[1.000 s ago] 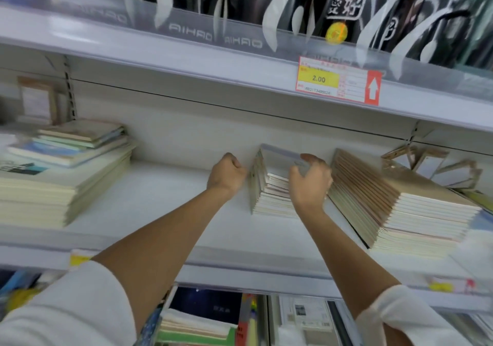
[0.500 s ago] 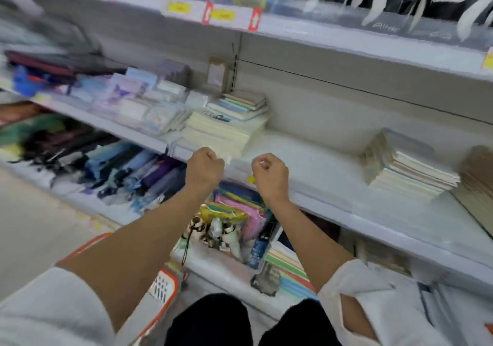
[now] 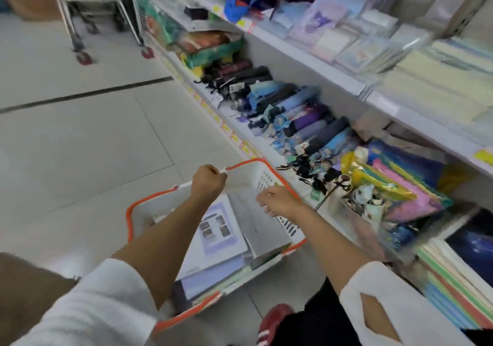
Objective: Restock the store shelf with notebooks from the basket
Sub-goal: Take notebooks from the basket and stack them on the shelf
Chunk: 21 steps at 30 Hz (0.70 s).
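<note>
As view dropped, left hand (image 3: 206, 183) and right hand (image 3: 280, 202) reached basket (image 3: 128, 219).

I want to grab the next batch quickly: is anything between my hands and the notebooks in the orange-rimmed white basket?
Nothing visible does. The stacked notebooks lie uncovered in the orange-rimmed white plastic basket, with the left hand and the right hand hovering above them.

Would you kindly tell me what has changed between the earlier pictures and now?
Both hands let go of the notebook stack on the shelf and came down to the basket on the floor: the left hand hovers curled by its far rim, the right hand over the notebooks inside. Neither holds a notebook, as half a second ago.
</note>
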Each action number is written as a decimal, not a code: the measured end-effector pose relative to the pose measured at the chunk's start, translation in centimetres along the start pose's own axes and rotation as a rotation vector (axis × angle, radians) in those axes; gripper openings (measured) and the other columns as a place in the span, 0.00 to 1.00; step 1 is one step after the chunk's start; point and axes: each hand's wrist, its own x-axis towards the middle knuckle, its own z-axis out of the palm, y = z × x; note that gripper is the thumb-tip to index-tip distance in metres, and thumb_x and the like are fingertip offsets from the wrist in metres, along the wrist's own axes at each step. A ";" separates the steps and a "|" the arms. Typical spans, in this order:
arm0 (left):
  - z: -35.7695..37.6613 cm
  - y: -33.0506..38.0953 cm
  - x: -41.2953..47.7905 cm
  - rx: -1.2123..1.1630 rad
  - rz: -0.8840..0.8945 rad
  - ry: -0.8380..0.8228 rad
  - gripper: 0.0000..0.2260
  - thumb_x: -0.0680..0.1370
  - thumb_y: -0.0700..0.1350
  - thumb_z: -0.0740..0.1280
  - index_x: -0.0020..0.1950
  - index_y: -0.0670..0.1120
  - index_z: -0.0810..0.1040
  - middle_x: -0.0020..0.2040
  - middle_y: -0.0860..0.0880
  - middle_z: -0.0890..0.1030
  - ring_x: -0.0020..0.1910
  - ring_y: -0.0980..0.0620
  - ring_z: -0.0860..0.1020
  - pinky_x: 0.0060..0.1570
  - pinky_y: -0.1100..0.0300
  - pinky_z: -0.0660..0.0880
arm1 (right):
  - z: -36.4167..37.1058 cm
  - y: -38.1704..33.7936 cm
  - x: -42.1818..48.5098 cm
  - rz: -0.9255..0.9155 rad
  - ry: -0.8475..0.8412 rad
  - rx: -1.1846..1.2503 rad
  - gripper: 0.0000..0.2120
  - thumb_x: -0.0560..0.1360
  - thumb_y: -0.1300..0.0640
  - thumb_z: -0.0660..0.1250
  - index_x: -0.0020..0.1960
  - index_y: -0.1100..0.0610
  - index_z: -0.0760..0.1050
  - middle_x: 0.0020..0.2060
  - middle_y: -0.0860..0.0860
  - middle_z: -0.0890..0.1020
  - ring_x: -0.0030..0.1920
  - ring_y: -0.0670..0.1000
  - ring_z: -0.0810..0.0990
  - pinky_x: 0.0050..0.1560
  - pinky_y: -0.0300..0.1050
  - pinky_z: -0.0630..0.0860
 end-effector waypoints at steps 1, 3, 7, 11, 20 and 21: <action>-0.6 -2.1 0.3 0.004 -0.048 0.010 0.06 0.73 0.42 0.66 0.37 0.43 0.76 0.32 0.47 0.76 0.38 0.45 0.75 0.38 0.60 0.67 | 1.4 0.6 0.9 0.016 -0.019 -0.026 0.04 0.77 0.60 0.64 0.46 0.61 0.73 0.38 0.53 0.73 0.34 0.50 0.72 0.34 0.42 0.68; -1.5 -6.1 0.6 0.007 -0.129 0.030 0.07 0.73 0.43 0.65 0.37 0.41 0.76 0.33 0.43 0.76 0.35 0.44 0.74 0.37 0.58 0.70 | 3.9 2.0 2.2 0.039 -0.032 -0.086 0.07 0.77 0.59 0.64 0.48 0.62 0.76 0.42 0.53 0.74 0.39 0.52 0.74 0.41 0.44 0.70; -1.8 -13.3 0.8 -0.036 -0.303 0.041 0.11 0.74 0.44 0.64 0.33 0.41 0.73 0.31 0.40 0.76 0.31 0.44 0.74 0.35 0.56 0.73 | 7.9 4.1 3.8 0.115 -0.027 -0.151 0.12 0.75 0.60 0.63 0.44 0.71 0.74 0.37 0.65 0.67 0.46 0.49 0.60 0.43 0.46 0.70; -1.3 -19.2 0.5 -0.159 -0.512 0.055 0.13 0.74 0.42 0.66 0.31 0.39 0.71 0.34 0.36 0.76 0.36 0.40 0.78 0.39 0.52 0.75 | 10.2 5.9 5.5 0.168 -0.041 -0.238 0.19 0.77 0.57 0.64 0.64 0.67 0.72 0.59 0.64 0.75 0.60 0.63 0.75 0.60 0.54 0.72; 0.0 -22.0 1.1 -0.409 -0.682 -0.058 0.10 0.79 0.41 0.63 0.53 0.35 0.78 0.48 0.38 0.78 0.43 0.43 0.77 0.47 0.55 0.73 | 12.1 7.5 9.0 0.273 -0.031 -0.373 0.26 0.79 0.61 0.58 0.76 0.62 0.58 0.73 0.59 0.65 0.70 0.60 0.68 0.63 0.48 0.70; 0.4 -22.1 1.4 -0.457 -0.703 -0.063 0.13 0.80 0.44 0.64 0.58 0.35 0.77 0.54 0.37 0.78 0.50 0.41 0.77 0.53 0.51 0.73 | 12.3 7.6 9.3 0.273 -0.023 -0.408 0.26 0.78 0.60 0.59 0.75 0.62 0.60 0.73 0.59 0.66 0.68 0.61 0.70 0.63 0.49 0.72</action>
